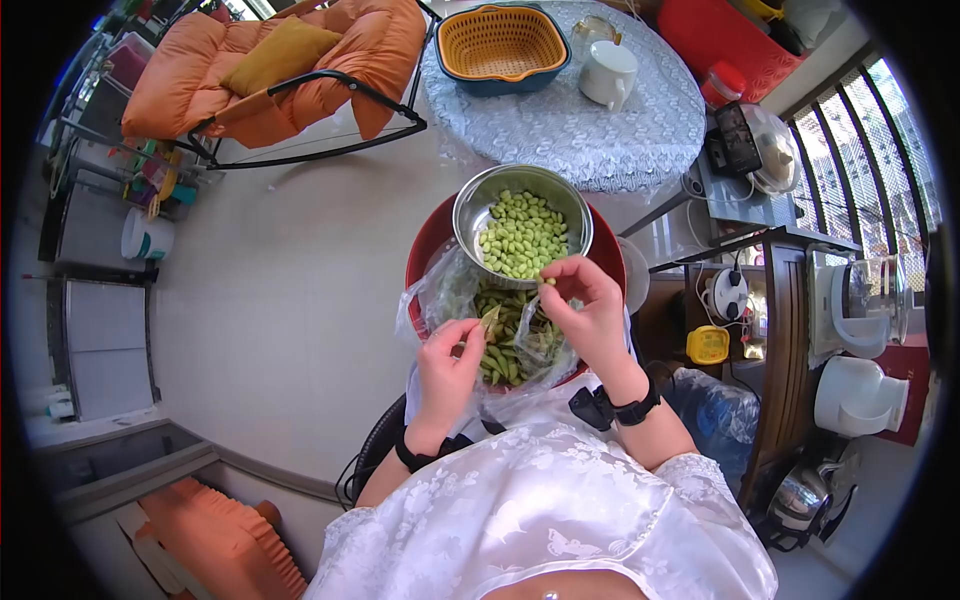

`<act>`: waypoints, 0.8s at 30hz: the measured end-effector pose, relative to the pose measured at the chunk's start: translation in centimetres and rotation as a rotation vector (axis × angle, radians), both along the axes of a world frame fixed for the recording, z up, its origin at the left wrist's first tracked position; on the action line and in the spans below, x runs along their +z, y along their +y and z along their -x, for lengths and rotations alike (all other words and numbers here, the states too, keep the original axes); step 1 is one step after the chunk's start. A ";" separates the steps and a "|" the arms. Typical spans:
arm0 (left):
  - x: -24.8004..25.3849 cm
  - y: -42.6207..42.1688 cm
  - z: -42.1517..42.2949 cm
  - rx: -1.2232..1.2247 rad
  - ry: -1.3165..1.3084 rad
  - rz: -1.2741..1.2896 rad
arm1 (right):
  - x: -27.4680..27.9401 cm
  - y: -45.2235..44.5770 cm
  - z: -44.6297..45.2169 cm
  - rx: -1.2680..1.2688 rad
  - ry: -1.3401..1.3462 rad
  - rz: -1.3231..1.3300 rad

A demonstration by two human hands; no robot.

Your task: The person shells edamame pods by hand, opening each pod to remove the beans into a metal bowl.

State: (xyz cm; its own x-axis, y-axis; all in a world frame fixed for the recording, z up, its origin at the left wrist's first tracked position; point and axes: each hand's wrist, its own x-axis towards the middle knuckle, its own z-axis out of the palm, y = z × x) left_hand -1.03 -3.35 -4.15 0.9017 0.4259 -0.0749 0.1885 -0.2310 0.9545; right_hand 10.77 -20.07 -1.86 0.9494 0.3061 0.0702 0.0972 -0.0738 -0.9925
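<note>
My left hand [450,365] is closed in a pinch on a soybean pod [490,319], above the heap of green pods [500,365]. Between the thumb and finger of my right hand [592,312] is a small green bean [547,281], close to the near rim of the metal pot [467,212]. Many shelled beans [522,238] lie inside this pot. It sits over the far part of a red basin [609,240]. A clear plastic bag [440,288] lines the basin around the pods, partly hidden by my hands.
Ahead stands a round table with a lacy cloth [640,145], bearing an orange basket in a blue bowl [500,48] and a white mug [608,75]. An orange cushioned chair [375,50] is at the far left. Wooden shelving [785,360] with appliances runs along the right.
</note>
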 end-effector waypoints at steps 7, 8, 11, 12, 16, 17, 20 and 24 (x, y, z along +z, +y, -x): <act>0.4 0.4 0.0 0.022 0.114 0.441 | 0.5 1.6 -1.6 -0.069 -0.491 0.428; 0.2 0.6 0.0 0.026 0.107 0.458 | 0.6 1.8 -1.1 -0.103 -0.542 0.402; -0.6 0.5 0.0 0.033 0.047 0.447 | 2.6 1.6 1.6 0.126 -0.172 0.381; -0.6 0.4 -0.1 0.030 -0.012 0.420 | 2.4 1.8 2.2 0.187 -0.151 0.411; 0.2 0.3 -0.5 -0.020 -0.030 0.295 | 0.2 1.7 2.7 0.298 0.105 0.296; 0.4 0.2 -0.5 0.004 -0.048 0.303 | -0.2 1.6 2.8 0.303 0.249 0.183; 0.7 -0.1 -0.5 0.029 -0.065 0.289 | -0.5 1.5 2.9 0.294 0.290 0.141; 0.2 0.2 -0.7 -0.010 -0.083 0.088 | 0.8 1.5 2.8 0.361 0.189 0.178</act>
